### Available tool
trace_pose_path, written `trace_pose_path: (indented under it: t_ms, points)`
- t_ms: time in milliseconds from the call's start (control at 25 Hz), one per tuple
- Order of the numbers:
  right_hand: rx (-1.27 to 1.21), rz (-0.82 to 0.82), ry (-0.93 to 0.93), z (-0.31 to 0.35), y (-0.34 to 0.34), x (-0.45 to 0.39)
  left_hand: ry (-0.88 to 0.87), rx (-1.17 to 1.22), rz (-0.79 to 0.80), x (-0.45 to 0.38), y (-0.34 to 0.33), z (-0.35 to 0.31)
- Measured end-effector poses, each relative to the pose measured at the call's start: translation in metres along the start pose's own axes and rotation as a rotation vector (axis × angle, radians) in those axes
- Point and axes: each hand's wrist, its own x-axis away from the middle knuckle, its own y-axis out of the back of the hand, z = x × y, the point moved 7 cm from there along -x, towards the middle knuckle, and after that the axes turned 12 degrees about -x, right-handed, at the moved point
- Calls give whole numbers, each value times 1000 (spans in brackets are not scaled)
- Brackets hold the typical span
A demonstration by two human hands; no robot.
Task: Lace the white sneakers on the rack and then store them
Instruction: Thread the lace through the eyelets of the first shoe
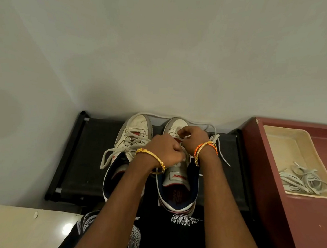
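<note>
Head view, looking down past both forearms. Two white sneakers sit side by side on a black rack (pixel 88 157), toes toward the wall. The left sneaker (pixel 136 133) looks laced already, its loose ends looping off to the left. The right sneaker (pixel 176 176) is the one being worked.

Left hand (pixel 164 149): fingers curled in tight over the right sneaker's eyelet rows, apparently pinching the lace (pixel 222 156) or holding the flaps steady; the exact contact is hidden under the knuckles. Right hand (pixel 193 138): fingers bent down near the toe end of the eyelets, pinching a run of lace. My read is that one hand anchors while the other feeds or pulls slack. A long strand trails round both toes along the wall and another hangs off the right side, so much lace is not yet threaded.

Gold bangle on the left wrist, orange and gold bands on the right.

Keeping the sneakers flat on the rack, heels toward the person, gives both hands free access to the tongue.

Surface and room: rack top is dark fabric on a tube frame, pushed against a plain pale wall. To the right, a dark red cabinet (pixel 288 223) carries a cream tray (pixel 275 141) with a tangle of spare laces (pixel 304 179). Glossy pale floor lower left
</note>
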Motion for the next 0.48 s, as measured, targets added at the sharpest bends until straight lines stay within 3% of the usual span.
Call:
trace_pose_path:
  t_ms: [80,240,400,480]
  points:
    - [48,24,25,-1,-4,-5,-22,-35,115,5,-2,-3]
    - [235,50,30,-4,-18,-16,253,47,-354,-1,25,32]
    - [228,-44,12,-7,-15,-20,418,-72,-97,-17,-14,45]
    - [66,-122,10,-11,-8,-18,464,-93,-84,-18,-17,47]
